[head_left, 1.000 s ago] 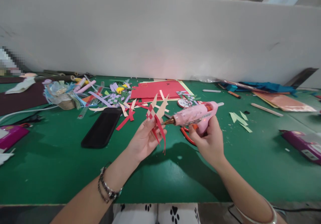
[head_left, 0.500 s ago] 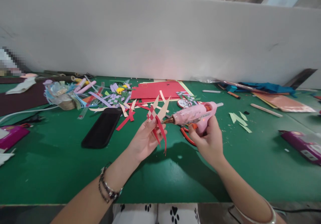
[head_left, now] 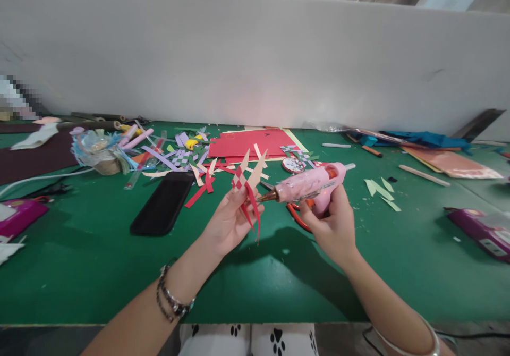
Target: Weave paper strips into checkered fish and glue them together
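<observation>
Between the thumb and fingers of my left hand (head_left: 227,220) is a woven paper piece (head_left: 239,179) of red and cream strips, its loose ends pointing up and down. My right hand (head_left: 334,226) is wrapped round the handle of a pink hot glue gun (head_left: 305,183) with a clear glue stick out of its back. The gun's brass nozzle points left and meets the woven piece near a red strip; whether it touches I cannot tell. Orange-handled scissors (head_left: 298,219) lie on the table behind the gun, partly hidden by it and my right hand.
A black phone (head_left: 162,204) lies left of my hands on the green table (head_left: 255,297). Red paper sheets (head_left: 251,144) and cut strips (head_left: 181,157) spread behind. Light green scraps (head_left: 378,188) and a purple device (head_left: 482,231) are to the right. A white partition (head_left: 255,58) stands at the back.
The woven paper piece has shifted slightly left and down in my left hand, with its loose strips tilting a little. The glue gun stays almost in place, nozzle still at the paper.
</observation>
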